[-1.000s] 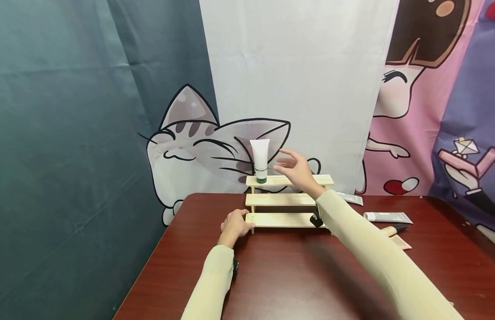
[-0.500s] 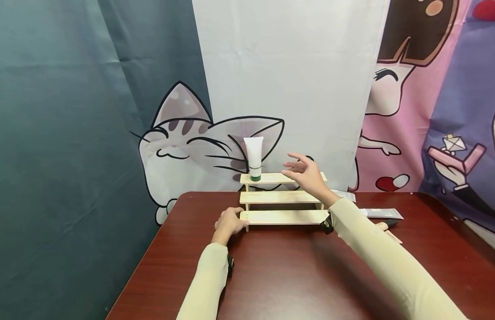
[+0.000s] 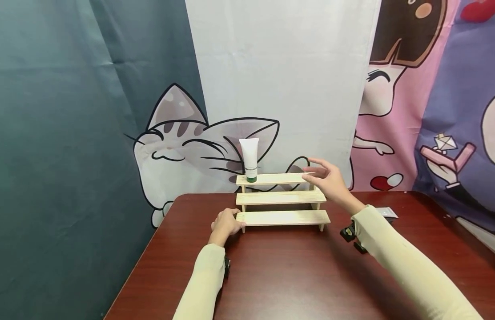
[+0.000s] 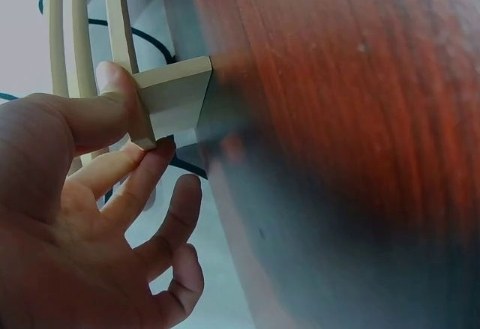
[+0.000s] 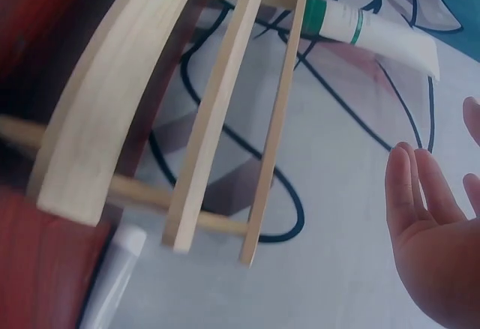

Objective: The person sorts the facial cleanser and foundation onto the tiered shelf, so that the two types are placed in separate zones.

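Note:
A three-tier wooden display rack stands on the table. On the left end of its top tier, a white squeeze tube with a green cap stands upright, cap down. My left hand holds the left end of the bottom tier. In the left wrist view, thumb and fingertips pinch that board end, while the other fingers curl loosely in the air. My right hand hovers by the top tier's right end, apart from the tube, its fingers spread and holding nothing. The right wrist view shows the green-capped tube beyond the rack's far end.
A grey tube lies on the right of the reddish-brown table, partly behind my right sleeve. Another pale tube lies near the rack in the right wrist view. A printed cartoon curtain hangs behind the table.
My right hand has moved right, away from the standing tube and along the top tier. The left hand keeps its hold on the rack. The head view has shifted slightly right.

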The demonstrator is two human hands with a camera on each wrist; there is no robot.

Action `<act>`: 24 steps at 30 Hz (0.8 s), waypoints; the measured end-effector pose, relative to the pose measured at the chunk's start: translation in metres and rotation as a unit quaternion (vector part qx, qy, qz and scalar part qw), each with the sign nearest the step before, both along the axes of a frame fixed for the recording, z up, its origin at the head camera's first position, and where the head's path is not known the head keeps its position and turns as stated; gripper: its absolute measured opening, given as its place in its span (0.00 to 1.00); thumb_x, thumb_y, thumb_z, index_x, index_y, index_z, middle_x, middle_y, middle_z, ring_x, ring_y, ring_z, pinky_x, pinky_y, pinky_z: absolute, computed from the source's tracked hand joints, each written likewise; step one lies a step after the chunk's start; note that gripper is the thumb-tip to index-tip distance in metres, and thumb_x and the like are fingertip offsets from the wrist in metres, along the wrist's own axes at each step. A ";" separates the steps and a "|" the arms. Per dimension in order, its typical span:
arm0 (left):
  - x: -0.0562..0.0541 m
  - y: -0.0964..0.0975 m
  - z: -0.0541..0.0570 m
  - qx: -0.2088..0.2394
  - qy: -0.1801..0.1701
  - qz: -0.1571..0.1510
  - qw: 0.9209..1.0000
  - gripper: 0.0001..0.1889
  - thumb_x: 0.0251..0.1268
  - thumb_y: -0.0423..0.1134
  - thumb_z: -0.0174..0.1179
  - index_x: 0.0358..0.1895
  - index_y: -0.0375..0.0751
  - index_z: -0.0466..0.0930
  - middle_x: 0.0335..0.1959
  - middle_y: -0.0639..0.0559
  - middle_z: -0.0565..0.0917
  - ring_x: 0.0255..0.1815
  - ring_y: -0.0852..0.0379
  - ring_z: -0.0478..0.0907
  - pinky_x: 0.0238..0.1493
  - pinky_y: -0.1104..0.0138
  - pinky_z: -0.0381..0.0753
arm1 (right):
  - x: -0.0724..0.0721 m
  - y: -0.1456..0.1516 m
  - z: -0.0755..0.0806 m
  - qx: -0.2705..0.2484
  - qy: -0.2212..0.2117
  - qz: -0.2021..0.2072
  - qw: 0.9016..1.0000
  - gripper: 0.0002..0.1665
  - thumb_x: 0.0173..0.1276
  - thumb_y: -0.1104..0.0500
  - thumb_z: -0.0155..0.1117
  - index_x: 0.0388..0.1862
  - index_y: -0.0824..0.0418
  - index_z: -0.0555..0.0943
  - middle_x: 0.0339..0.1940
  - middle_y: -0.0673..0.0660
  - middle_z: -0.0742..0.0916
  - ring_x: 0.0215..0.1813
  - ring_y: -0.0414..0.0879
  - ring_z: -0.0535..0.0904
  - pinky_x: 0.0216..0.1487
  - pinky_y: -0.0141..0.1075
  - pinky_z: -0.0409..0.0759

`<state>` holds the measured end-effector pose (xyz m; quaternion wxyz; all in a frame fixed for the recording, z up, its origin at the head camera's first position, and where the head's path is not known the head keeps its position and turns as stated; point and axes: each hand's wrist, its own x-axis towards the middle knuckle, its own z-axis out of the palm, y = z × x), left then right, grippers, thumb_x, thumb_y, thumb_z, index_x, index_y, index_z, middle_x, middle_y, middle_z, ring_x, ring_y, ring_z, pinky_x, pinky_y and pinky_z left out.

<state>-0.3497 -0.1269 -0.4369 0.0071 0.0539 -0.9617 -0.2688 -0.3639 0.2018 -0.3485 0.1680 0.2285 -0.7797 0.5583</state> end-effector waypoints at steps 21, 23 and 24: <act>0.000 -0.004 0.004 0.007 -0.014 -0.009 1.000 0.29 0.56 0.49 0.73 0.64 0.55 0.79 0.61 0.43 0.79 0.54 0.40 0.78 0.47 0.44 0.73 | 0.015 0.068 -0.022 0.004 0.002 -0.056 0.998 0.31 0.65 0.61 0.71 0.66 0.65 0.74 0.51 0.69 0.86 0.43 0.34 0.86 0.38 0.31 0.83; -0.001 -0.002 0.002 0.007 -0.011 -0.010 1.000 0.29 0.56 0.49 0.73 0.63 0.55 0.80 0.61 0.43 0.79 0.54 0.40 0.78 0.47 0.44 0.73 | 0.014 0.074 -0.026 0.011 0.001 -0.064 0.998 0.31 0.65 0.60 0.71 0.66 0.65 0.74 0.51 0.71 0.85 0.42 0.33 0.86 0.37 0.32 0.84; -0.001 -0.002 0.001 0.008 -0.008 -0.010 1.000 0.28 0.55 0.49 0.73 0.62 0.55 0.80 0.61 0.43 0.80 0.53 0.40 0.78 0.47 0.44 0.74 | 0.013 0.077 -0.028 0.012 0.000 -0.067 0.998 0.31 0.66 0.60 0.71 0.66 0.65 0.74 0.52 0.73 0.84 0.42 0.33 0.85 0.37 0.32 0.84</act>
